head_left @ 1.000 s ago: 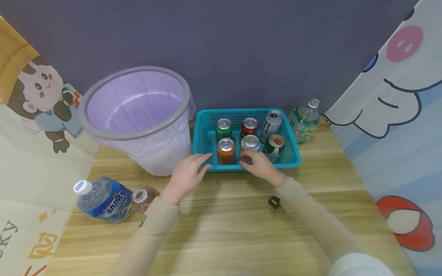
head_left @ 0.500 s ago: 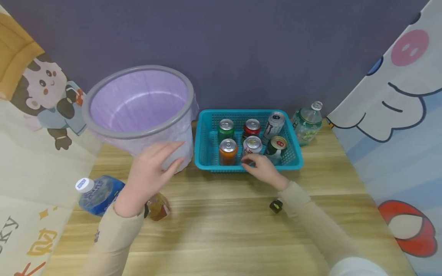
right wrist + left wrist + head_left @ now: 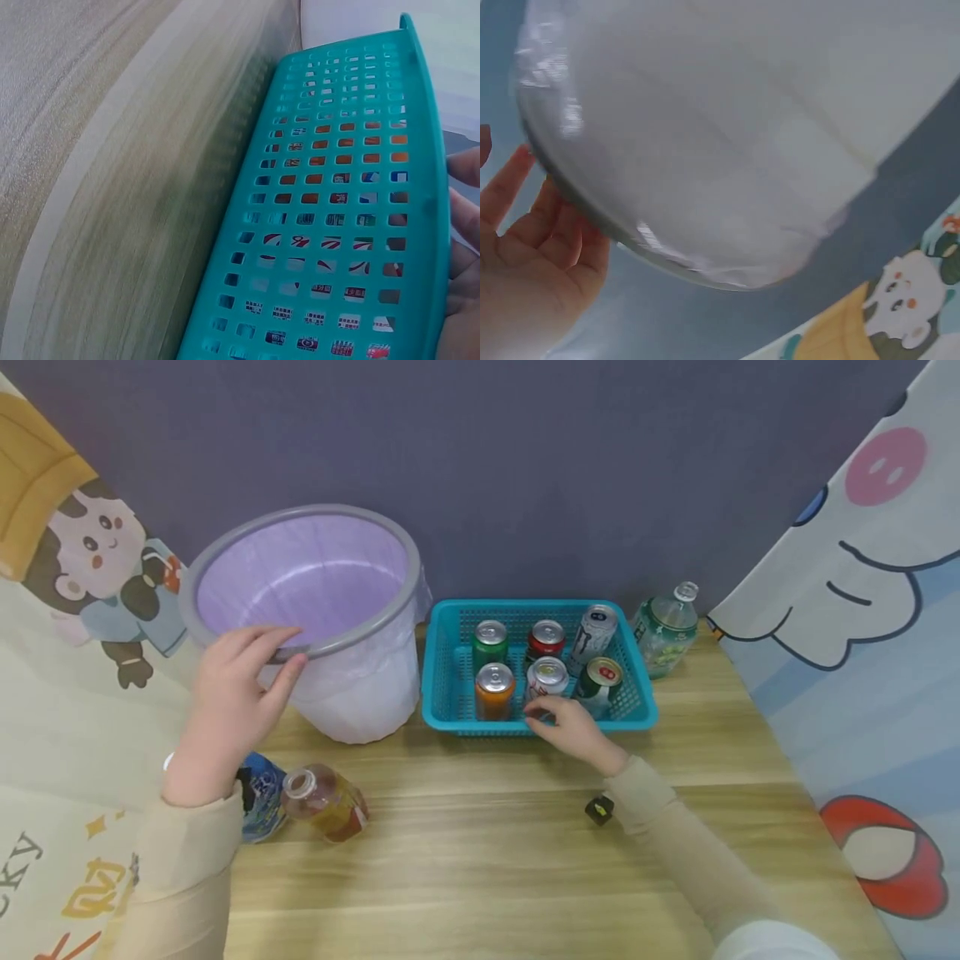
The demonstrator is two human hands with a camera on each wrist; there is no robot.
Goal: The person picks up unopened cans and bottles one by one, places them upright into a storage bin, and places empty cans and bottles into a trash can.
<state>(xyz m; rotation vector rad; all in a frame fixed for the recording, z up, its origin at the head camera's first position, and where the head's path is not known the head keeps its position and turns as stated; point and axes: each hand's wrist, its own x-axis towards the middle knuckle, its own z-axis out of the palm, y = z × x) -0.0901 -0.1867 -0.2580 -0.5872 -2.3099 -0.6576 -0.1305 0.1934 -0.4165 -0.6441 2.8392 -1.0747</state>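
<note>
My left hand [image 3: 228,714] is raised at the near-left side of the purple-lined trash bin [image 3: 356,697], fingers and thumb spread apart, nothing between them. In the left wrist view its fingertips lie right at the bin's grey rim [image 3: 622,236]. Over the front rim of the teal basket [image 3: 457,726], my right hand [image 3: 573,731] hangs with loosely bent fingers beside a white can [image 3: 544,673]; the basket wall partly hides them in the right wrist view. Also standing in the basket are an orange can [image 3: 493,697], a green can [image 3: 489,647] and several others.
A clear bottle with a green label [image 3: 663,631] stands right of the basket. An uncapped bottle of amber drink [image 3: 330,806] is at the left, near a blue-labelled bottle [image 3: 262,797] partly behind my left arm. A small black object [image 3: 599,810] lies by my right sleeve.
My left hand has moved left and up from the basket's front-left corner, past the front of the bin to its near-left rim. My right hand has stayed at the white can.
</note>
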